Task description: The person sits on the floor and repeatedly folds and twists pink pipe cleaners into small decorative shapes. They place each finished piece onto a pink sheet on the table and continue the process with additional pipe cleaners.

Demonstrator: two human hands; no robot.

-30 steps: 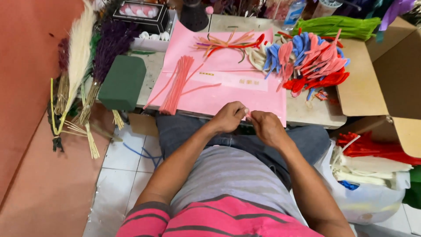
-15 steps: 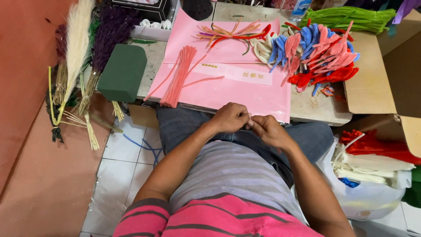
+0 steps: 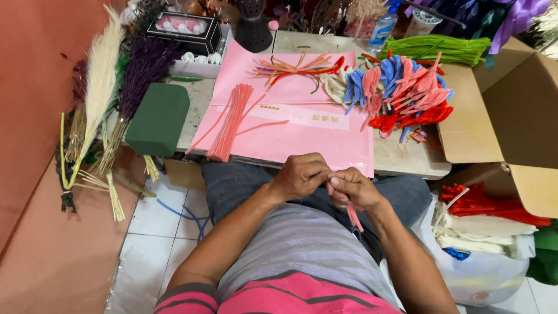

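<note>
**Q:** State the condition of your hands.

**A:** My left hand [image 3: 300, 175] and right hand [image 3: 353, 188] meet over my lap, fingertips touching. Both pinch one pink pipe cleaner [image 3: 352, 213]. It is thin and fuzzy; its free end hangs down below my right hand, tilted outward.

**Q:** What is ahead of the hands?

**A:** A pink paper sheet [image 3: 302, 139] lies on the table [image 3: 407, 160] just beyond my knuckles. A bundle of matching pink stems [image 3: 232, 119] rests on it, ahead and left of my left hand.

**Q:** Containers?

**A:** A cardboard box [image 3: 511, 110] stands open to the right of my right hand; its inside is hidden from me. A white plastic bag [image 3: 471, 273], lower right, holds red and cream stems [image 3: 488, 218].
</note>
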